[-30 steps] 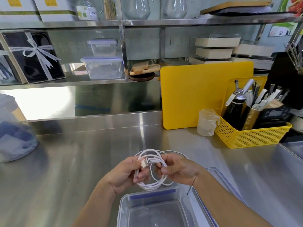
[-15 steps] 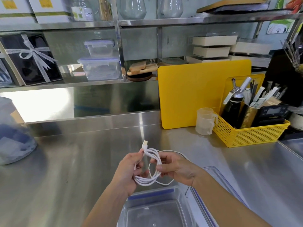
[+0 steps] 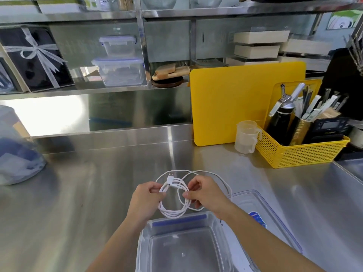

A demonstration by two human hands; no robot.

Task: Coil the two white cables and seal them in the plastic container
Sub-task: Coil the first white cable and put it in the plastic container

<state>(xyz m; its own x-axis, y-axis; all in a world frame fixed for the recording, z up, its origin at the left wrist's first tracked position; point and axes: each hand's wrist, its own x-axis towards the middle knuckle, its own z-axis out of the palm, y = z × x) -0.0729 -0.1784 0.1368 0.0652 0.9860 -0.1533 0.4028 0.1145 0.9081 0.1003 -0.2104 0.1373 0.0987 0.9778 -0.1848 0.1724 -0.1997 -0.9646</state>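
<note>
Hands [image 3: 176, 195] moved apart; cable coil [image 3: 173, 201] opened wider; plug [image 3: 170, 178] now atop coil.

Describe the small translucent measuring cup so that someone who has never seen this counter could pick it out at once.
Start at the big yellow cutting board leaning upright at the back of the steel counter. At its lower right corner, just left of the yellow mesh basket, stands the measuring cup. It alone there is frosted, see-through plastic, with a side handle.

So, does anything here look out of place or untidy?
Only slightly: one loop of the white cable hangs loose behind the right hand, outside the neat coil that the left hand also pinches. The open container is empty.
</note>
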